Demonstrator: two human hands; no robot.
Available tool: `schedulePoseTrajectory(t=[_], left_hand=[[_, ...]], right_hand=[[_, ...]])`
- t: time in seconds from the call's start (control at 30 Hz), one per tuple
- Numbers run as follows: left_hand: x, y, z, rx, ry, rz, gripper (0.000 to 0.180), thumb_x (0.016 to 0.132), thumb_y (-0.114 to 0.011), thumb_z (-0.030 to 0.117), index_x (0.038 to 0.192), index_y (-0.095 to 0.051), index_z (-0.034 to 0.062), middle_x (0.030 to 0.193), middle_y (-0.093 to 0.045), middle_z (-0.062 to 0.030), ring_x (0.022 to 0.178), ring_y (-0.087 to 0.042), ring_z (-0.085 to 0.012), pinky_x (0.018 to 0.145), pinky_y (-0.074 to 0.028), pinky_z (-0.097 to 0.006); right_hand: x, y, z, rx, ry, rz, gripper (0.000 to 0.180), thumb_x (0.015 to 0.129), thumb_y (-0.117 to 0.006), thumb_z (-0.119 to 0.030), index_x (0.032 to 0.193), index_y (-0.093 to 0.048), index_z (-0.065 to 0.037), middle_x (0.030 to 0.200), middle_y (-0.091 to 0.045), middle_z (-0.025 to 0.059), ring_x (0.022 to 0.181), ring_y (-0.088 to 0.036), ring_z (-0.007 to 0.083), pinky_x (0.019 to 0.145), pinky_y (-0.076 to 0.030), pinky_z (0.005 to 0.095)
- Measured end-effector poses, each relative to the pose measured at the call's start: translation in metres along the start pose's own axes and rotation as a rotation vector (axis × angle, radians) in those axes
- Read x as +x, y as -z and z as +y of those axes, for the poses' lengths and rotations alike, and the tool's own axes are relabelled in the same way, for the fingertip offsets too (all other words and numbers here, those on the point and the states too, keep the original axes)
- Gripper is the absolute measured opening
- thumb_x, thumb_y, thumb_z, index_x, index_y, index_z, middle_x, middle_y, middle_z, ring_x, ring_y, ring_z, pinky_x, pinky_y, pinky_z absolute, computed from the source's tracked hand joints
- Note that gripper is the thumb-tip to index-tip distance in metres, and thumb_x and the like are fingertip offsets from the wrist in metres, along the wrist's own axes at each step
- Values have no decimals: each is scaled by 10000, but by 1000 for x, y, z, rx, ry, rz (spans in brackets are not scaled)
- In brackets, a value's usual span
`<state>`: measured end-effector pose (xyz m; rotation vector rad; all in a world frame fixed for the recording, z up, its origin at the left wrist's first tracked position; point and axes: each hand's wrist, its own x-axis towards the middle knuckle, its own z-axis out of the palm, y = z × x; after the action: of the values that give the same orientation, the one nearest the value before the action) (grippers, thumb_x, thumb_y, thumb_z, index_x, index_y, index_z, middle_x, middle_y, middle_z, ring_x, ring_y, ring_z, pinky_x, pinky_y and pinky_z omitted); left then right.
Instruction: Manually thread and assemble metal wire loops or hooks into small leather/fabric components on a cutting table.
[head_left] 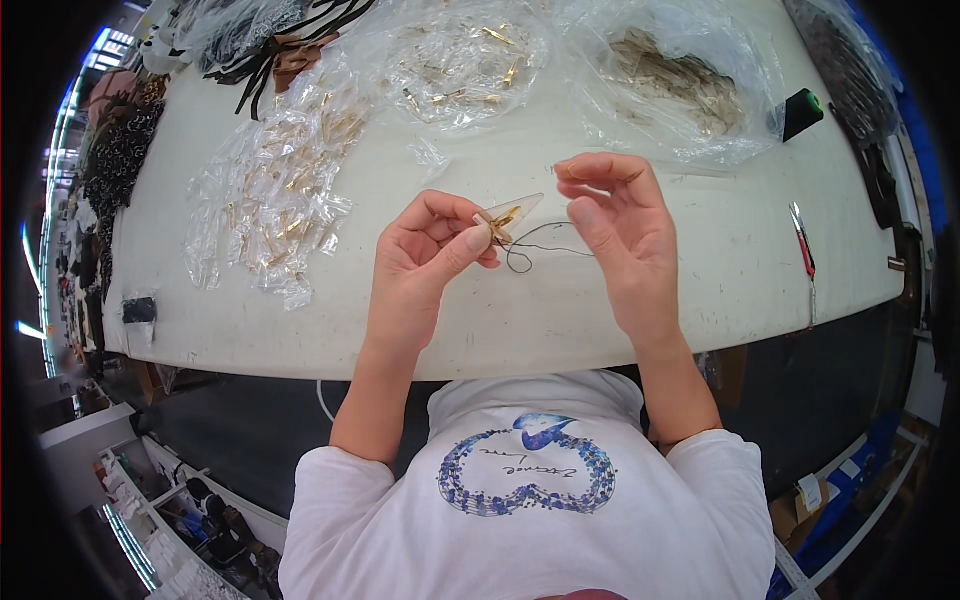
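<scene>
My left hand (435, 240) pinches a small, pointed, see-through hair clip-like piece (524, 208) with gold-coloured metal on it, between thumb and fingertips. A thin dark thread (519, 262) hangs from the piece in a loop and runs right toward my right hand (625, 225). That hand is raised just to the right of the piece, its fingers bent and the thumb close to them. Whatever lies between those fingertips is too small to make out. Both hands are above the pale table (480, 320).
Small clear packets with gold pieces (290, 200) lie left; an open plastic bag (470, 70) holds more. Another bag (680, 80) contains brownish translucent pieces. A dark thread spool (800, 115) stands far right, and red-handled thread snips (805, 250) lie nearer. Dark straps (265, 65) lie far left.
</scene>
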<state>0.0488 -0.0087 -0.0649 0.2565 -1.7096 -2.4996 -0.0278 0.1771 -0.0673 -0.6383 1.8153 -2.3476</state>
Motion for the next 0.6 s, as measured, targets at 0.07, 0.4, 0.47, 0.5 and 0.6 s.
schedulePoseTrajectory(t=[0.07, 0.4, 0.47, 0.5, 0.6], left_hand=[[1, 4, 3, -105, 101, -91, 138, 944, -665, 87, 1045, -600, 20, 909, -684, -79, 793, -668, -132, 739, -543, -256], [5, 4, -15, -620, 407, -316, 160, 963, -619, 99, 1082, -546, 21, 910, -663, -107, 764, -663, -131, 699, -553, -236], [1, 6, -12, -718, 378, -313, 152, 961, -613, 83, 1072, -537, 13, 945, -651, -128, 789, -651, -132, 693, -558, -233], [-1, 8, -9, -709, 373, -307, 152, 961, -613, 83, 1072, -537, 13, 945, -651, -128, 789, -651, -132, 693, -558, -233], [-4, 26, 6, -874, 214, -387, 150, 953, -615, 65, 1066, -534, 9, 969, -641, -136, 805, -640, -134, 687, -560, -241]], right_hand=[[4, 4, -9, -38, 21, -18, 219, 906, -669, -39, 1124, -647, -31, 1138, -662, 56, 1059, -611, 166, 1003, -449, 348], [0, 4, -11, -547, 344, -222, 195, 781, -703, 42, 943, -660, -59, 889, -649, 43, 780, -598, 236, 677, -478, 329], [1, 5, -12, -538, 353, -227, 191, 776, -696, 51, 927, -644, -54, 864, -633, 46, 764, -589, 244, 673, -475, 332], [3, 9, -14, -551, 326, -201, 183, 782, -685, 56, 921, -635, -51, 876, -637, 51, 782, -598, 242, 686, -481, 322], [10, 33, -13, -413, 80, -47, 169, 795, -660, 69, 923, -635, -38, 934, -658, 73, 843, -624, 237, 780, -497, 295]])
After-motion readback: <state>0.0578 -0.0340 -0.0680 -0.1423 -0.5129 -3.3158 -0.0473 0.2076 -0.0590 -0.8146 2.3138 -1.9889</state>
